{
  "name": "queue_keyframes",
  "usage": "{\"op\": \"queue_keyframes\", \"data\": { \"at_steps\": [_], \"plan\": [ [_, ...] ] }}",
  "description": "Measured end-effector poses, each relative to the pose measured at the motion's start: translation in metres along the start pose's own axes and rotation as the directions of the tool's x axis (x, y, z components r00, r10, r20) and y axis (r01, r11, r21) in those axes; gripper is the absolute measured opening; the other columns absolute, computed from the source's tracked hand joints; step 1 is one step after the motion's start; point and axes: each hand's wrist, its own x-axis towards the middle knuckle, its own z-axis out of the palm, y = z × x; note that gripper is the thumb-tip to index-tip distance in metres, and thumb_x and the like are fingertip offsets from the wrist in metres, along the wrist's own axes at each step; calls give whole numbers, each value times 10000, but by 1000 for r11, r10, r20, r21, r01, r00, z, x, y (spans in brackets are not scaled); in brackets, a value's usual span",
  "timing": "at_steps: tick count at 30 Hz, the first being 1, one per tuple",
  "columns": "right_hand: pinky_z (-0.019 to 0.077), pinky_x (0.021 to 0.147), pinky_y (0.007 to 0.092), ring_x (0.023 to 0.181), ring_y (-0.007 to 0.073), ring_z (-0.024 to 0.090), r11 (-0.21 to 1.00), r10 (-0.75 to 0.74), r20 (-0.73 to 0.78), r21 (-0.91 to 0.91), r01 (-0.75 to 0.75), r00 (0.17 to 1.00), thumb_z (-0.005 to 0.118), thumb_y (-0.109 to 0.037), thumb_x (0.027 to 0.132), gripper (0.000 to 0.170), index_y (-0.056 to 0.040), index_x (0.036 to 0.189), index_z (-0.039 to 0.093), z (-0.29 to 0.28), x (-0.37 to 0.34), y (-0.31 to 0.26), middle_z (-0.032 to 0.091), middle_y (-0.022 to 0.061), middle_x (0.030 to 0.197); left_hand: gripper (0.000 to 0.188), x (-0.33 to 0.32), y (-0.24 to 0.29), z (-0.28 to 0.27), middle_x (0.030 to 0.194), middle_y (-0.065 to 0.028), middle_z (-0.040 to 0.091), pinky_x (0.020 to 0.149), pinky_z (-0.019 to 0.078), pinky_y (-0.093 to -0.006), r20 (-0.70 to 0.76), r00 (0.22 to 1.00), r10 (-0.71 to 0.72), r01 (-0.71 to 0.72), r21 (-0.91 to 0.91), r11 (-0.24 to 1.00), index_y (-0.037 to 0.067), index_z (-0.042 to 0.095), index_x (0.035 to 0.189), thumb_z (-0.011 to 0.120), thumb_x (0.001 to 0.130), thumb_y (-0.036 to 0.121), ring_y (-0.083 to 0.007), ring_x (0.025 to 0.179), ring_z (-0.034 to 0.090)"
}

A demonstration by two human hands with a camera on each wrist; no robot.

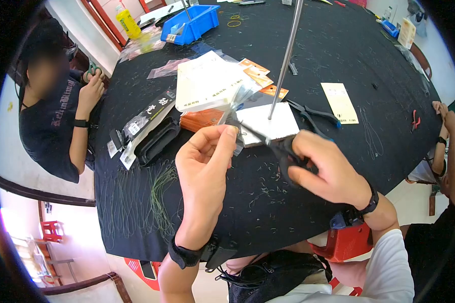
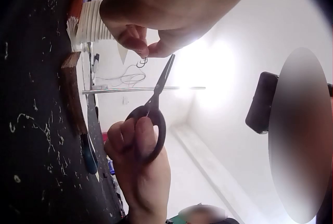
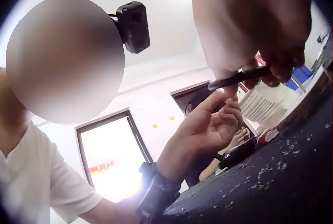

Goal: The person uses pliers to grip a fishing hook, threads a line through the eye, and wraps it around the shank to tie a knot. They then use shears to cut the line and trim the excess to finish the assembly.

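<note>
Aloft — left fingers (image 1: 221, 147) pinch hooks (image 2: 141, 63), right fingers (image 1: 311, 145) grip scissors (image 2: 154, 100).

A brightly lit, dark-framed opening (image 3: 106, 148) breaks the pale wall (image 3: 162, 138).

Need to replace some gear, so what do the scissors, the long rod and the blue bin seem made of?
Scissors: slim, dull dark blades suggest metal; black rounded handles, likely plastic.
Long rod: polished metal, judging by its silvery streaks, though which metal is unclear.
Blue bin: likely smooth plastic, from its even colour and stiff walls.
</note>
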Motion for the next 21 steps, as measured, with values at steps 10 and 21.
{"op": "queue_keyframes", "data": {
  "at_steps": [10,21],
  "plan": [
    [413,678,363,762,278,525,979,-39,-179,-205,2,983,719,-210,676,234,-26,710,580,3,1,14,516,114,815,174,-2,4,2,761,-8,606,554,377,-161,-13,998,56,-56,-66,996,-12,627,930,634,860,147,-28,653,514],
    [425,763,345,892,257,518,977,136,114,-183,-114,984,773,-136,614,276,-10,807,621,3,-6,17,507,86,934,138,-8,10,5,766,-20,634,525,375,-162,252,967,-48,37,51,998,-4,651,904,654,838,117,-31,664,544]
  ]
}}
